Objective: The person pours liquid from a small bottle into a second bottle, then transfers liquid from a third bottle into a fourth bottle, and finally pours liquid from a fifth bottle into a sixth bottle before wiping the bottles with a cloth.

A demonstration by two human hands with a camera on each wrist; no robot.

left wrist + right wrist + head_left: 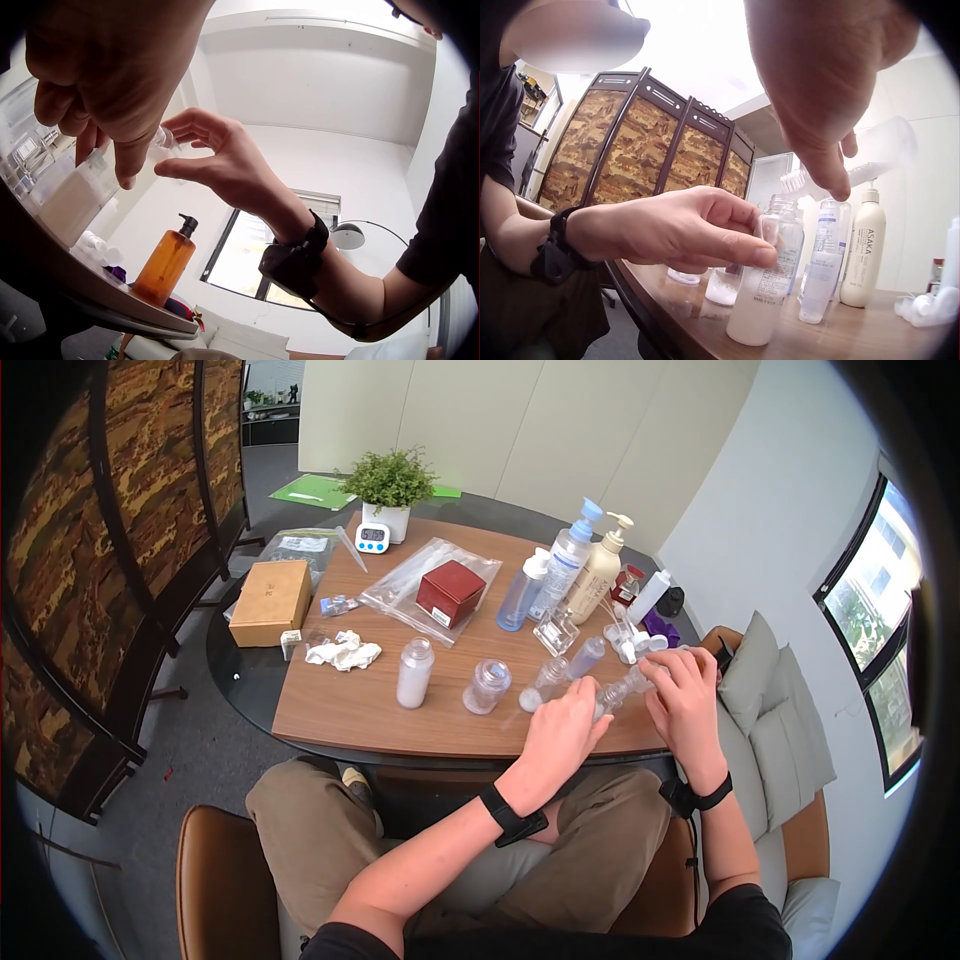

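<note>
My left hand (560, 732) grips a clear bottle (751, 311) of milky liquid near its shoulder, thumb across its printed side. This bottle stands on the table, leaning slightly, its threaded mouth uncapped. Above it, my right hand (688, 700) holds a second clear bottle (891, 150), tipped over with its threaded neck pointing down at the lower bottle's mouth. The right palm hides part of the upper bottle. Left of my left hand stand a small bottle (541, 687) with some white content, a wide clear jar (487, 688) and a milky bottle (413, 678).
Behind my hands are a blue-pump bottle (563, 568), a cream pump bottle (597, 575) and a perfume bottle (555, 633). An amber pump bottle (165, 262) stands near the table's right edge. Farther left are a dark red box (450, 592), crumpled tissue (344, 651) and a timer (372, 539).
</note>
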